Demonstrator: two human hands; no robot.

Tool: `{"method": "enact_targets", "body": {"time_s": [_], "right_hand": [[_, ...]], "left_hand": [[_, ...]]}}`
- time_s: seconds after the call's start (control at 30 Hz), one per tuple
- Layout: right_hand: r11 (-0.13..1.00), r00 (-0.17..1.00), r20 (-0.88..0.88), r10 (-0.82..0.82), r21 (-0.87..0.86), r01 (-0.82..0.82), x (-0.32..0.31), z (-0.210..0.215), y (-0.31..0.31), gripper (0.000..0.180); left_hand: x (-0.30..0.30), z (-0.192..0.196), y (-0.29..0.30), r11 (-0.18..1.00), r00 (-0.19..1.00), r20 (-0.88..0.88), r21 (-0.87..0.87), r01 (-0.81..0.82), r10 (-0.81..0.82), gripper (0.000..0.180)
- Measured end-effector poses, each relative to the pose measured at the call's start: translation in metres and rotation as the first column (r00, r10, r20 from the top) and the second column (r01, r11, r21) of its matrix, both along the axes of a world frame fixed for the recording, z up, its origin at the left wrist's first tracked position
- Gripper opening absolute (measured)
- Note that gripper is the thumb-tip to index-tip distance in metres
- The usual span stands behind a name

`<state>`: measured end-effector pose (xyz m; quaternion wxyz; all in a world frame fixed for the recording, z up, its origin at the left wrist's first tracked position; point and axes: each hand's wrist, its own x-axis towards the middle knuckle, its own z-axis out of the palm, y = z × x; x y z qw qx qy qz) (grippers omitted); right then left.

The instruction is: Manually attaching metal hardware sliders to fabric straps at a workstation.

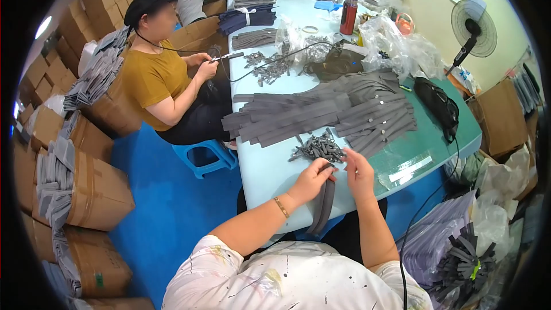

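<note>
Your left hand (313,180) is closed on the top of a dark gray strip (325,204), which hangs down over the near edge of the table (261,178). Your right hand (360,178) is just beside it, fingers curled; I cannot tell if it has hold of anything tiny. Pinch the strip close to its end so it doesn't twist. Work with 2 hands above the table, near the pile of little gray bits (319,146), so any dropped bit lands there.
</note>
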<state>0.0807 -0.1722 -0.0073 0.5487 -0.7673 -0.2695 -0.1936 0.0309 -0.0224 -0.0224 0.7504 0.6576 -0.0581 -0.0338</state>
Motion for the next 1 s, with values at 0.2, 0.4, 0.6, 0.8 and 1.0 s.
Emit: {"method": "enact_targets", "body": {"time_s": [0.2,0.4,0.6,0.8,1.0], "right_hand": [[0.979,0.99,0.066,0.128,-0.17,-0.115,-0.009,0.006,0.001,0.021],[0.972,0.984,-0.001,0.176,-0.158,-0.174,-0.012,0.002,-0.002,0.014],[0.987,0.994,-0.009,0.106,-0.12,-0.106,-0.001,-0.007,-0.003,0.02],[0.976,0.96,-0.185,0.211,-0.013,-0.217,0.002,-0.007,-0.004,0.026],[0.982,0.961,-0.202,0.186,0.022,-0.186,-0.003,-0.006,-0.006,0.021]], "left_hand": [[-0.005,0.007,0.004,0.92,0.986,-0.165,-0.389,-0.04,-0.027,0.013],[-0.006,0.003,0.002,0.934,0.975,-0.217,-0.335,-0.123,0.051,0.01],[-0.002,0.022,0.011,0.933,0.978,-0.198,-0.336,-0.125,0.059,0.014],[0.008,0.0,0.017,0.94,0.968,-0.248,-0.324,-0.107,0.024,0.01],[0.0,0.01,0.015,0.97,0.98,-0.197,-0.231,-0.071,0.025,0.008]]}}
